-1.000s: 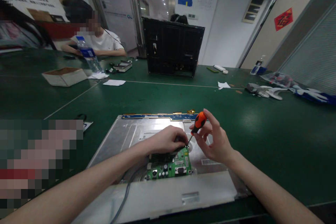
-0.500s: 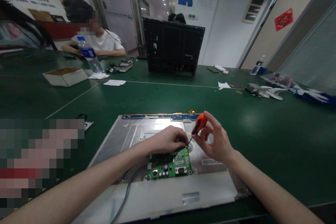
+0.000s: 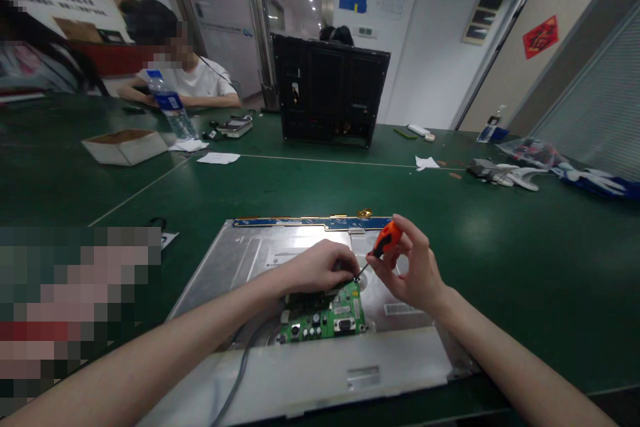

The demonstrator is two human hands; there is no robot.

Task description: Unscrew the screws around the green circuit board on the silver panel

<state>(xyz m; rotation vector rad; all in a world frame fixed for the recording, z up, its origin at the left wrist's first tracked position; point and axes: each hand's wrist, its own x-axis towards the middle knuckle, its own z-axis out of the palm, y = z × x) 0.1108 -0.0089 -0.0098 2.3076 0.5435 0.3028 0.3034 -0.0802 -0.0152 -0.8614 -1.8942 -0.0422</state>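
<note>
An orange and black screwdriver (image 3: 387,239) is pinched in my right hand (image 3: 413,267), its shaft slanting down to the left. The tip meets the upper right corner of a green circuit board (image 3: 325,320). Over the board's top edge my left hand (image 3: 323,267) is curled, fingers closed near the tip; whatever they pinch is hidden. The board lies on the silver metal back of a display panel (image 3: 250,247). A blue circuit strip (image 3: 285,222) runs along the panel's far edge, and a grey cable (image 3: 240,373) crosses its near left part.
Across the green table (image 3: 300,187) stands a black monitor casing (image 3: 333,90). To the left are an open white box (image 3: 125,150) and a water bottle (image 3: 173,107). White gloves (image 3: 515,175) lie at the right. People sit at the far left side.
The screwdriver handle has tilted a little to the right and lower, with my right hand shifting alongside it. My left hand and the board look unmoved.
</note>
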